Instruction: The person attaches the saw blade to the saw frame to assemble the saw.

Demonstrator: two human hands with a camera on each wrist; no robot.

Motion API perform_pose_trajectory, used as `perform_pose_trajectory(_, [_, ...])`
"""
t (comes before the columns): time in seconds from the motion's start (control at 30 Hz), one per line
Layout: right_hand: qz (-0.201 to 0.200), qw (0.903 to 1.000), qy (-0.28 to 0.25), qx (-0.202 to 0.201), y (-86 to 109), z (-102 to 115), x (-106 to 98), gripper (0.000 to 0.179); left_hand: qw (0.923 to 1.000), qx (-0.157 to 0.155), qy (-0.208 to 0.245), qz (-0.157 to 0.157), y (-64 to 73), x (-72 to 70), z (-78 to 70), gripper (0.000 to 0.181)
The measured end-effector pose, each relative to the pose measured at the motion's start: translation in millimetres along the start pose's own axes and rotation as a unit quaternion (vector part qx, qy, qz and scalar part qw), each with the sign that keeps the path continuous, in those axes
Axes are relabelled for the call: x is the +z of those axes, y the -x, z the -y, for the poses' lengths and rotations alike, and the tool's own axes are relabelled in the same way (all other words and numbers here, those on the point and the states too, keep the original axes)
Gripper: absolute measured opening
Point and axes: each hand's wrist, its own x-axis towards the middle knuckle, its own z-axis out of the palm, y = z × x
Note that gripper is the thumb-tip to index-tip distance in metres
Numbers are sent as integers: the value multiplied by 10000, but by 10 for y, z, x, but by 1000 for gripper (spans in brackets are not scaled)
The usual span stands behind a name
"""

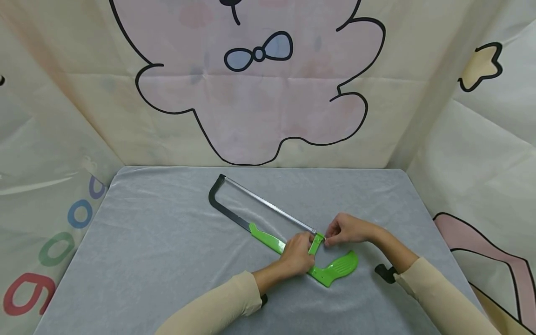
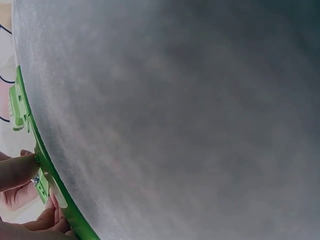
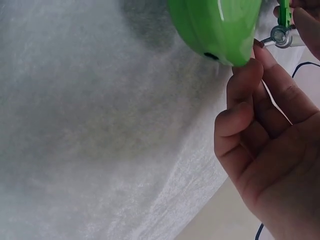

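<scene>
A hacksaw [image 1: 265, 240] with a green handle [image 1: 343, 265], black bow frame [image 1: 230, 215] and silver toothed blade [image 1: 268, 203] lies slantwise on the cloth. My left hand [image 1: 297, 253] grips the green part of its frame, fingers close to the short green post [image 1: 316, 244] that carries the blade's near end. Beyond that post, my right hand [image 1: 347, 229] pinches the small metal bolt [image 3: 266, 43] with thumb and forefinger. The right wrist view shows a round metal head [image 3: 279, 36] just past those fingertips. My right hand's other fingers are curled.
Grey plush cloth [image 1: 142, 260] covers the table. Behind it rises a fabric wall [image 1: 251, 121] printed with a cartoon figure; printed side walls stand left [image 1: 25, 209] and right [image 1: 473, 163]. A black wrist mount [image 1: 385, 273] hangs under my right forearm.
</scene>
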Motion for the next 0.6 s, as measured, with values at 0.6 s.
perform_pose_trajectory(0.6, [647, 9916, -880, 692, -1, -58, 11, 21, 9999, 77, 62, -48, 9, 11, 7, 33])
